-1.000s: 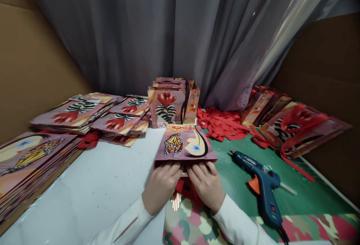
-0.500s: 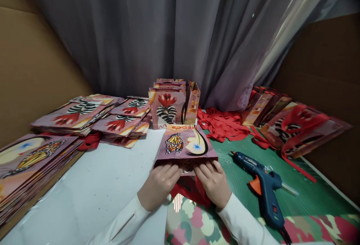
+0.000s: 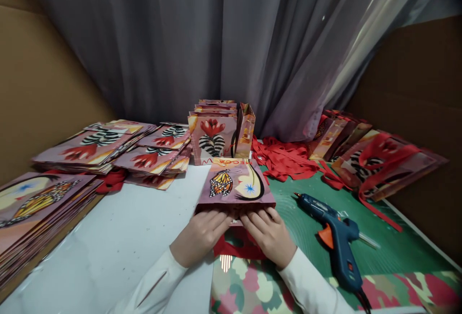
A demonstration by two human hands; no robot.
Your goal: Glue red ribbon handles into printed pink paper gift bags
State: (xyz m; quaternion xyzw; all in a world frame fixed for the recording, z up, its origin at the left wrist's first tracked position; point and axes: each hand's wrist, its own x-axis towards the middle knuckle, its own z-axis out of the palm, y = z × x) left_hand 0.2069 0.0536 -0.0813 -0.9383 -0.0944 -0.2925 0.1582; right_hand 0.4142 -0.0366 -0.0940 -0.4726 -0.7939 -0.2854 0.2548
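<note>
A paper gift bag lies flat before me, printed with a butterfly and a pale face shape, its mouth toward me. At the left of that mouth is my left hand, fingers bent together and tucked in against the lower panel. My right hand is in the same pose at the right side, with its thumb side near the bag's edge. Both sets of fingertips are hidden inside. Red ribbon hangs out below the mouth, between and under my hands.
A blue glue gun lies on the green mat at right. Flat bags are stacked at left. Upright bags stand behind, beside a red ribbon heap. Ribboned bags lean at far right. Camouflage-patterned sheeting covers the front.
My hands stay at the bag's mouth, the right one slightly further left and closer to the left one. The ribbon below has spread a little. The whole view has shifted slightly.
</note>
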